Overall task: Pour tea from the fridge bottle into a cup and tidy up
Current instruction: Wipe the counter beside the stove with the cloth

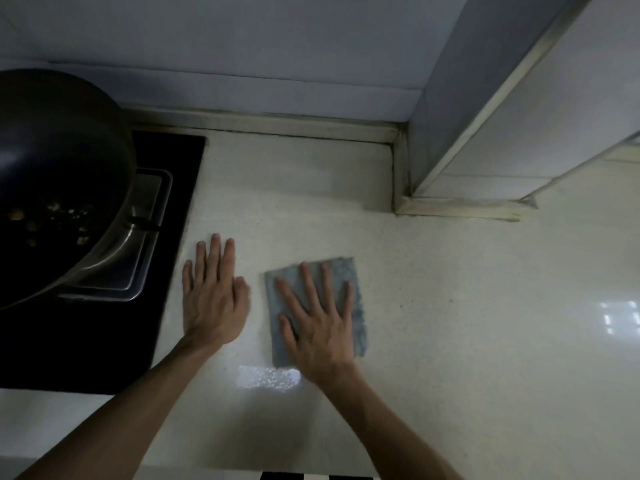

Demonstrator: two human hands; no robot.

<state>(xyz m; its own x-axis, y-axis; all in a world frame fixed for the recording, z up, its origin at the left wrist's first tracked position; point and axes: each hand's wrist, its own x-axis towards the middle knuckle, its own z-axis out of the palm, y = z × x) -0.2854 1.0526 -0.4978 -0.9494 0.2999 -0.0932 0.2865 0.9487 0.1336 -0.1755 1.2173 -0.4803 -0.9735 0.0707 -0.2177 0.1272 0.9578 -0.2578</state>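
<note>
1. Stage, as we judge it: the tidy-up, wiping down. No fridge bottle and no cup are in frame, so we cannot confirm the pour or where either now stands.
2. The right hand (320,327), lower centre, lies flat with straight, spread fingers, pressing on a blue-grey rectangular cloth (341,270). It grips nothing.
3. The left hand (213,299), just left of the cloth and apart from it, is open too, palm down on the pale speckled stone surface (450,306).
4. Left to do, as we judge it: finish the wipe and put the cloth away.
5. Count: two hands and one cloth. At upper left, one dark round metal wok (59,168) sits on one black glass hob (86,341), with one clear rectangular tray (145,237) beneath its rim.
</note>
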